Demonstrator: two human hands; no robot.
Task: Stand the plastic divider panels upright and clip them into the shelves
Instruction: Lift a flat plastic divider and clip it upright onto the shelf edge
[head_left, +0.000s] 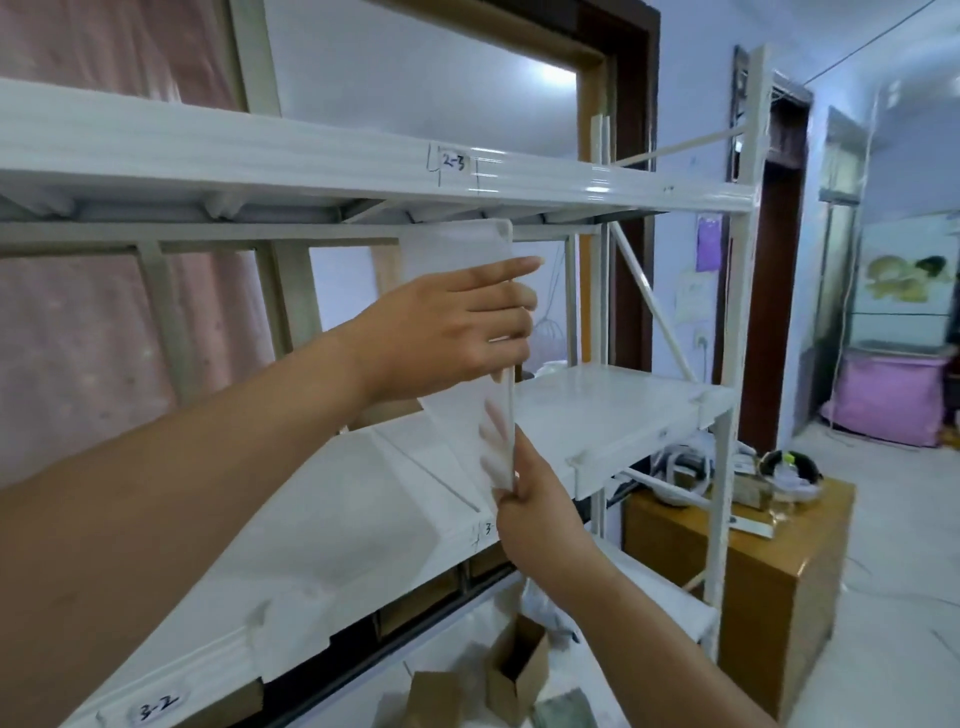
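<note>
A translucent white plastic divider panel (457, 249) stands upright between the middle shelf (623, 410) and the upper shelf (311, 156), near the label 2-3. My left hand (457, 327) grips the panel's front edge at mid-height, fingers wrapped over it. My right hand (530, 493) holds its lower front corner, with the fingertips showing through the plastic. The panel's foot sits at the shelf's front lip, by a seam between shelf boards. Another panel (322, 530) lies flat on the middle shelf to the left.
White metal shelving posts (727, 415) frame the bay. An open cardboard box (519, 670) and other boxes lie on the lower shelf. A wooden cabinet (753, 571) with clutter stands to the right, beyond it a doorway and pink bedding.
</note>
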